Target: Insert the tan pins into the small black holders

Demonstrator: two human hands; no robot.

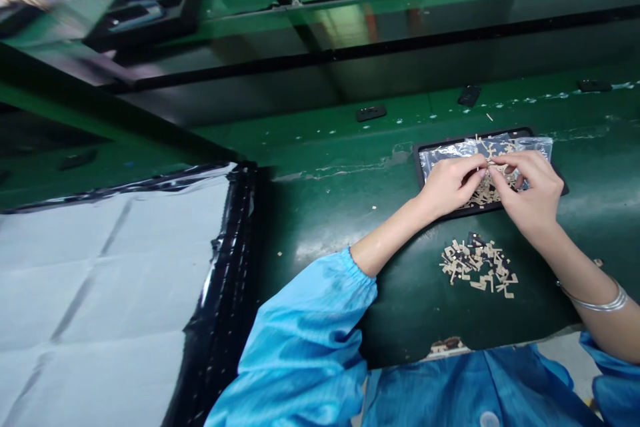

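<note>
My left hand (453, 180) and my right hand (533, 183) meet fingertip to fingertip above a shallow black tray (419, 163). Each has thumb and forefinger pinched together. Whatever small piece sits between the fingertips is too small to make out, though it looks pale like the parts below. Inside the tray lie a clear plastic bag (537, 144) and many tiny beige parts (483, 197), partly hidden by my hands. Nearer my body, a loose pile of small beige and dark pieces (477, 261) rests on the green table.
Three small black plates lie along the back, one of them a flat piece (371, 113). On the left stands a large container with a white sheet (100, 280) and black plastic edging (220, 267). A green metal frame (125, 120) rises behind it.
</note>
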